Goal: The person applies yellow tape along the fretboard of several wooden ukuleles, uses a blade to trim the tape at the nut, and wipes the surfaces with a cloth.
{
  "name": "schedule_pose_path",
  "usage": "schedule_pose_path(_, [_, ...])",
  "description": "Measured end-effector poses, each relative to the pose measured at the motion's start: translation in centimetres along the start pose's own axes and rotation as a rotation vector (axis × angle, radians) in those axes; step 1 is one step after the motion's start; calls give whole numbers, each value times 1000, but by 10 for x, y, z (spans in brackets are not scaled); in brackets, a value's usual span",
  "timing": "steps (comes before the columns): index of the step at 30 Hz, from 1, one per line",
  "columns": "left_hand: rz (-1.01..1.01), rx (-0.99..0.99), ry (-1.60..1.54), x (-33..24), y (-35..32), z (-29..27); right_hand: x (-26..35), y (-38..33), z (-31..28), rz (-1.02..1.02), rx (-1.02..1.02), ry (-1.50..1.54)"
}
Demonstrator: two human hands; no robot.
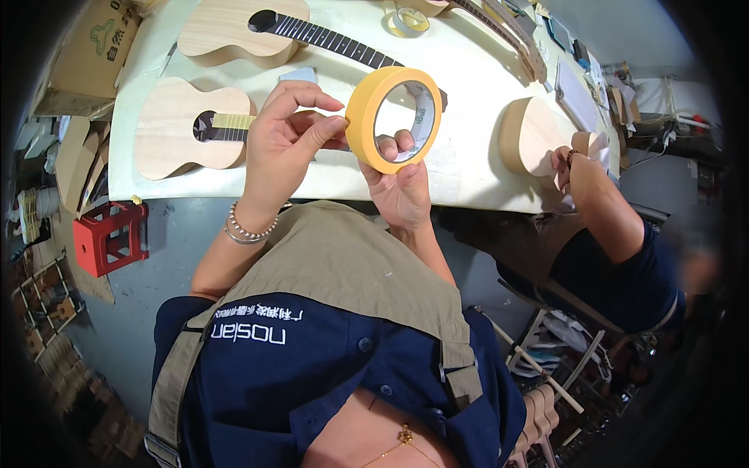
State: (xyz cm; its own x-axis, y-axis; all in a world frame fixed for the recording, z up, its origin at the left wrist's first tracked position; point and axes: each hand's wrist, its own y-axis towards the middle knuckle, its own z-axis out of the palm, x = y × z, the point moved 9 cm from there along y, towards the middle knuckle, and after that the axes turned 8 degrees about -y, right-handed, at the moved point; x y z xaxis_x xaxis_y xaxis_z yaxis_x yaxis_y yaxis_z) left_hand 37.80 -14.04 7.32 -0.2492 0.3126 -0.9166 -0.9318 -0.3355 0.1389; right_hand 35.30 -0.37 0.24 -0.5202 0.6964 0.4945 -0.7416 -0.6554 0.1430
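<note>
In front of my chest, a roll of yellow masking tape (361, 118) stands on edge, its pale core facing me. My right hand (402, 183) grips its lower rim, with fingertips through the core and the thumb outside. At the roll's left edge, my left hand (292, 129) has thumb and forefinger brought together in a pinch on the tape. Behind that hand lies an unpainted small guitar or ukulele (175, 144), with a yellow tape strip (232, 122) over the start of its fretboard. A larger-looking bare-wood instrument (222, 35) lies farther back, its neck passing behind the roll.
Another tape roll (409, 22) lies at the table's (460, 148) far side. At right, a co-worker's arm (608, 195) reaches to a wooden instrument body (527, 136). A red plastic stool (109, 238) stands left on the floor, below a cardboard box (86, 58).
</note>
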Motion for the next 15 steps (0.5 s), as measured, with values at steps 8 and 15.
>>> schedule_pose_path(8, [-94,59,19,9,2,-3,0,-1,-1,22,30,-9])
schedule_pose_path(15, [135,84,133,1,-4,10,5,-2,-6,-20,-130,-15])
